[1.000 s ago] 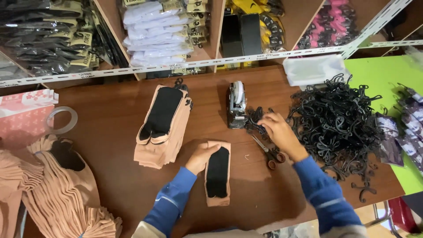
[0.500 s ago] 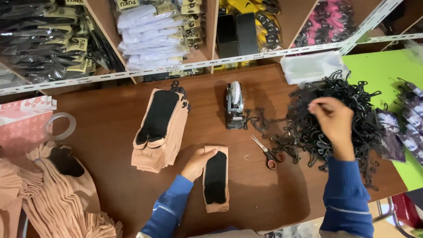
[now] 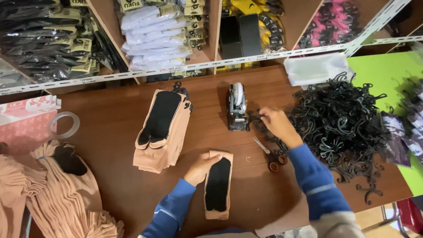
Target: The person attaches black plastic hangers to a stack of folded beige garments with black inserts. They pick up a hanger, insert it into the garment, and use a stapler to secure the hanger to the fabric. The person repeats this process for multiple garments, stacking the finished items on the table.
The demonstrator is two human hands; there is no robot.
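- Our left hand (image 3: 200,168) rests on the upper left edge of the folded sock pair (image 3: 218,184), fingers curled over it; its long axis runs away from us.
- Our right hand (image 3: 275,124) pinches among small black hangers (image 3: 260,121) beside the tape dispenser (image 3: 237,107), fingertips pressed together.
- The sock pair lies down-left of those fingers; the scissors (image 3: 269,153) lie between.

I'm seeing a peach sock pair (image 3: 217,185) with a black sole patch, black plastic hooks (image 3: 341,121), and a reddish-brown table (image 3: 110,119).
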